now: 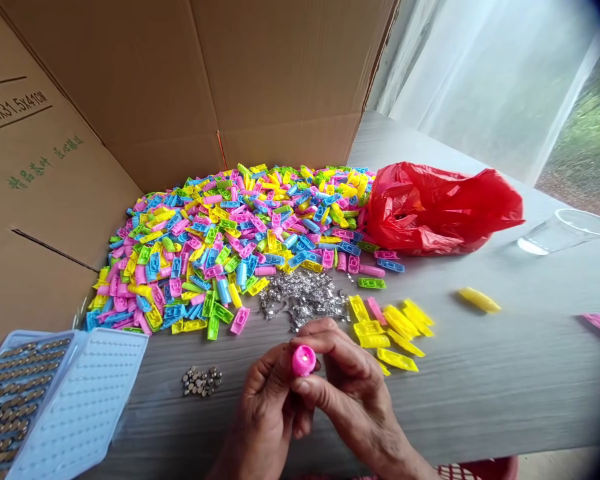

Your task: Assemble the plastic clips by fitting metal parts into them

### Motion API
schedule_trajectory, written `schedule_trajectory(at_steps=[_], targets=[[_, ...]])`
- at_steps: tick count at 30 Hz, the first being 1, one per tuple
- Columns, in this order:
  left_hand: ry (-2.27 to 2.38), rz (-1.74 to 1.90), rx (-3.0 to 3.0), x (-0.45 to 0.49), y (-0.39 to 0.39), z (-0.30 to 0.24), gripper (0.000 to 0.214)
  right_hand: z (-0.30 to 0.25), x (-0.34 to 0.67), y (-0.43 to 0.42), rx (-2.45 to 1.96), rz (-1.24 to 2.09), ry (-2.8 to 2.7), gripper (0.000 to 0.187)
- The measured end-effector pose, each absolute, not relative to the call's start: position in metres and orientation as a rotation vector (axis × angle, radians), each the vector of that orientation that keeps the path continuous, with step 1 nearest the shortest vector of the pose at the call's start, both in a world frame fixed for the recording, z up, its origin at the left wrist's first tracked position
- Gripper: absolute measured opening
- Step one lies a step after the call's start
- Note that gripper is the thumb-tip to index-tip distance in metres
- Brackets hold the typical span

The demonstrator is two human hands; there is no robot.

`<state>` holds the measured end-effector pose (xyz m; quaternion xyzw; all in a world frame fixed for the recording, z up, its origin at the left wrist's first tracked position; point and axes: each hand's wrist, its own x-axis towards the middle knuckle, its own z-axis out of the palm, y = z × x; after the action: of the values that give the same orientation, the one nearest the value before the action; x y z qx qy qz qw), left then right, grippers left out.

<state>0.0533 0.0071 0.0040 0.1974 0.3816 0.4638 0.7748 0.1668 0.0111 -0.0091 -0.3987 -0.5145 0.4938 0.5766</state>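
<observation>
Head view: the left hand (263, 412) and the right hand (356, 390) are curled narrowly around one pink piece (304, 361), held between the fingertips of both, its round end towards the camera; the right thumb lies below that end, a right finger above it, the left thumb along its side; what the hidden fingers do I cannot tell. A good grip here probably means even, light pressure from both sides, since hollow plastic may flex or slip; the left hand would best steady the body while the right makes the fine adjustments; working over bare table (480, 393), apart from the metal parts (305, 297), round cells (201, 381) and yellow pieces (400, 323), should make anything dropped easy to find.
</observation>
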Motion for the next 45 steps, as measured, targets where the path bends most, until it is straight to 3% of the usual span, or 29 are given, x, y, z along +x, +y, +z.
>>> schedule_trajectory(at_steps=[2, 6, 12, 26, 38, 45], targets=[[0.88, 0.994, 0.426, 0.053, 0.007, 0.004, 0.039, -0.011, 0.168, 0.013, -0.962, 1.157, -1.181, 0.018], [0.947, 0.992, 0.424, 0.052, 0.005, 0.002, 0.048, -0.011, 0.177, 0.014, -1.01, 1.238, -1.188, 0.052], [0.932, 0.917, 0.481, 0.05, 0.007, 0.001, 0.049, -0.008, 0.184, 0.018, -0.881, 1.427, -1.111, 0.018], [0.823, 0.821, 0.66, 0.046, 0.013, 0.007, 0.033, -0.008, 0.191, 0.02, -0.869, 1.484, -1.065, 0.017], [0.639, 0.84, 0.522, 0.05, 0.01, 0.0, 0.047, -0.011, 0.194, 0.023, -0.807, 1.657, -0.946, 0.016], [0.693, 0.816, 0.448, 0.053, 0.011, 0.004, 0.029, -0.009, 0.197, 0.019, -0.873, 1.577, -1.019, 0.022]])
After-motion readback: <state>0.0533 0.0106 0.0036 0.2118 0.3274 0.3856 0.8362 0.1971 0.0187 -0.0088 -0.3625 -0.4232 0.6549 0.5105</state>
